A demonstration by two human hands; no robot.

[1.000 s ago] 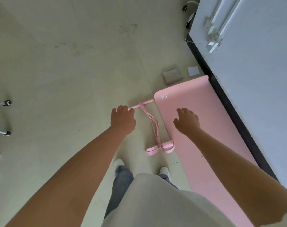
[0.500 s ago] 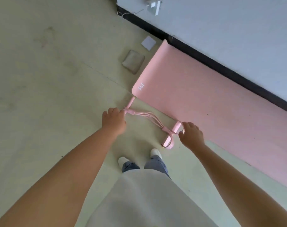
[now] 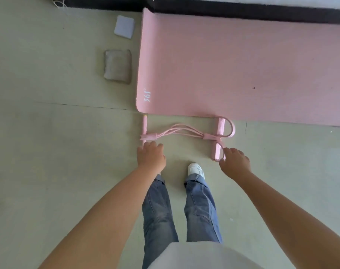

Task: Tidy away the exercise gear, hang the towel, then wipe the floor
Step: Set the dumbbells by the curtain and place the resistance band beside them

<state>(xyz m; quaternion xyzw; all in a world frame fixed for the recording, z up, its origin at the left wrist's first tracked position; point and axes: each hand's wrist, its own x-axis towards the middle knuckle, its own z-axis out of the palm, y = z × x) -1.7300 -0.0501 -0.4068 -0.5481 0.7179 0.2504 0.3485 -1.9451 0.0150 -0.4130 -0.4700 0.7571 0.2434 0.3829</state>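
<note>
I have both bare arms stretched forward and down. My left hand (image 3: pixel 151 156) hangs palm down with fingers loosely curled; my right hand (image 3: pixel 235 163) reaches out likewise, fingers bent, gripping nothing I can see.

Pale green floor (image 3: pixel 49 152), flat pink rubber exercise mat (image 3: pixel 242 65) at 1 o'clock, pink tube pedal resistance puller (image 3: pixel 184 133) just beside its near edge, folded grey-brown cloth (image 3: pixel 117 66) and white square pad (image 3: pixel 124 26) at 11 o'clock

Resistance puller (image 3: pixel 186 133) before mat (image 3: pixel 242 65)
</note>
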